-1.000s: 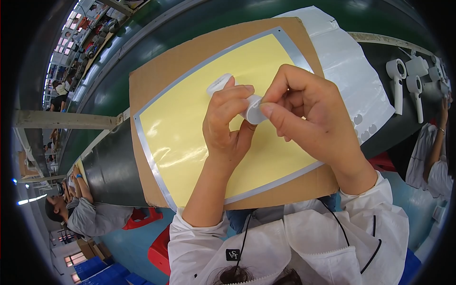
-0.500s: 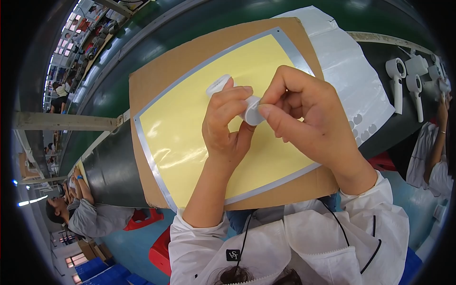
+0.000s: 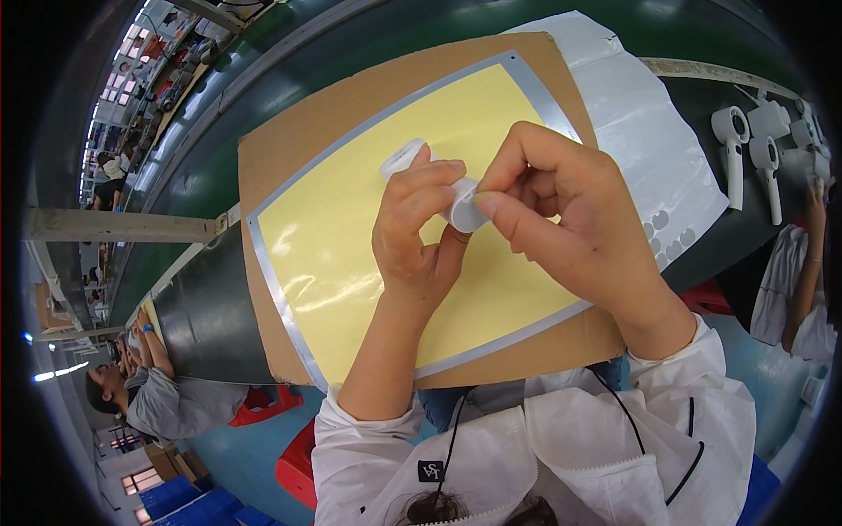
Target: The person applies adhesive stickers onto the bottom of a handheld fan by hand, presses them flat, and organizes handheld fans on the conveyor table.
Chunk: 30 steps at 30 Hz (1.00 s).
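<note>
White piece [image 3: 464,216] (round-ended) between hands [image 3: 410,230] [image 3: 568,209]

1. The left forearm [image 3: 377,359] reaches in over the near edge of the cardboard [image 3: 333,114], bare to above the wrist.
2. The left hand [image 3: 412,219] is raised above the cardboard's middle, its fingers curled rightward in a grip and its thumb lower down, opposing them.
3. The right forearm [image 3: 653,316] comes in by the cardboard's near right corner, slanting leftward.
4. The right hand [image 3: 561,197] pinches thumb against forefinger, the other fingers folded toward the palm.
5. Both hands' fingertips are near each other.
</note>
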Available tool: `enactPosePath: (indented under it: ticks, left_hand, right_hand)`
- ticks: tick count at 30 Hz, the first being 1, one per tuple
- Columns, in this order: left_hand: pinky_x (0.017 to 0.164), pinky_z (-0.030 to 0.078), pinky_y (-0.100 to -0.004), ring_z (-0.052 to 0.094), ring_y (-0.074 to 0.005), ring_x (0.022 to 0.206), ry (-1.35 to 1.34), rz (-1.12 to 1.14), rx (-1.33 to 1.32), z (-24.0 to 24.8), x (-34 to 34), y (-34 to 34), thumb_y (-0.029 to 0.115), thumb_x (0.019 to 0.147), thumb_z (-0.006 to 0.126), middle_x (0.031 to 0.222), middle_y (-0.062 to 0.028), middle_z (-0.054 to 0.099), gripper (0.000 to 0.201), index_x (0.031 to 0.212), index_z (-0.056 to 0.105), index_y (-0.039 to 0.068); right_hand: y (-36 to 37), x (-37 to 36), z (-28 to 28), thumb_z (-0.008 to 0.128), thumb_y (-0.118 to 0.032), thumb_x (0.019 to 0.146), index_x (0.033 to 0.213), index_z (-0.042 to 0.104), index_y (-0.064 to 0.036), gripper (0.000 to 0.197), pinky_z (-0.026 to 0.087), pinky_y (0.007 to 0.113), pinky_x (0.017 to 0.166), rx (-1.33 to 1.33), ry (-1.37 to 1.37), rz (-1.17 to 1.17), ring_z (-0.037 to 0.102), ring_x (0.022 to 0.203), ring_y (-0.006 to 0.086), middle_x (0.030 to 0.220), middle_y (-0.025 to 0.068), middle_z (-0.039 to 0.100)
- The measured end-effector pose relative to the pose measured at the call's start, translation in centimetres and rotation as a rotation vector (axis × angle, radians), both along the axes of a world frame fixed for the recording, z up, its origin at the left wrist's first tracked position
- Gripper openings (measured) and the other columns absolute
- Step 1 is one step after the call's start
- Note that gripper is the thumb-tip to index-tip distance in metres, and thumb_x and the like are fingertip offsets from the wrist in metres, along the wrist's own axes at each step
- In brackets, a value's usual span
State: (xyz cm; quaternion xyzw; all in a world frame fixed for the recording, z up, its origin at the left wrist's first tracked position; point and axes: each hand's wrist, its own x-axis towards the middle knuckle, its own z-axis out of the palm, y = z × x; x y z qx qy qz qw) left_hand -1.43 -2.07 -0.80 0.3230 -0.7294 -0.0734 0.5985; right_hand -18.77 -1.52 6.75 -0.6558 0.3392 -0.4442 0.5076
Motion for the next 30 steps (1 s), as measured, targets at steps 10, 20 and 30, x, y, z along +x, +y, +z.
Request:
enactPosePath:
  ticks: [10, 20, 30]
  left_hand:
    - [0.1, 0.05, -0.0494, 0.067, -0.0268, 0.096, 0.004, -0.003, 0.005, 0.04, 0.04, -0.03, -0.006, 0.074, 0.077, 0.105, -0.011, 0.067, 0.049, 0.109, 0.05, 0.012]
    - [0.1, 0.049, -0.0495, 0.067, -0.0266, 0.096, 0.008, -0.001, 0.002, 0.09, 0.0, 0.09, -0.006, 0.074, 0.077, 0.104, -0.0109, 0.066, 0.048, 0.11, 0.05, 0.012]
    - [0.101, 0.048, -0.0511, 0.066, -0.0269, 0.096, 0.012, 0.005, 0.011, 0.03, 0.09, 0.05, -0.008, 0.073, 0.076, 0.104, -0.0108, 0.066, 0.049, 0.11, 0.05, 0.012]
  right_hand:
    - [-0.22, -0.07, -0.01, 0.063, -0.003, 0.091, 0.089, 0.053, -0.0026, 0.01, 0.04, 0.016, 0.053, 0.05, -0.028, 0.026, 0.053, 0.061, 0.0025, 0.076, 0.0, 0.055]
    - [-0.32, -0.12, -0.14, 0.063, -0.005, 0.091, 0.088, 0.053, -0.0033, 0.011, 0.039, 0.016, 0.052, 0.073, -0.059, 0.041, 0.053, 0.059, 0.0026, 0.074, -0.0003, 0.056]
    - [-0.51, 0.03, -0.25, 0.065, 0.0, 0.088, 0.089, 0.056, -0.002, 0.01, 0.044, 0.016, 0.06, 0.002, -0.036, 0.022, 0.055, 0.067, 0.0032, 0.08, -0.0001, 0.056]
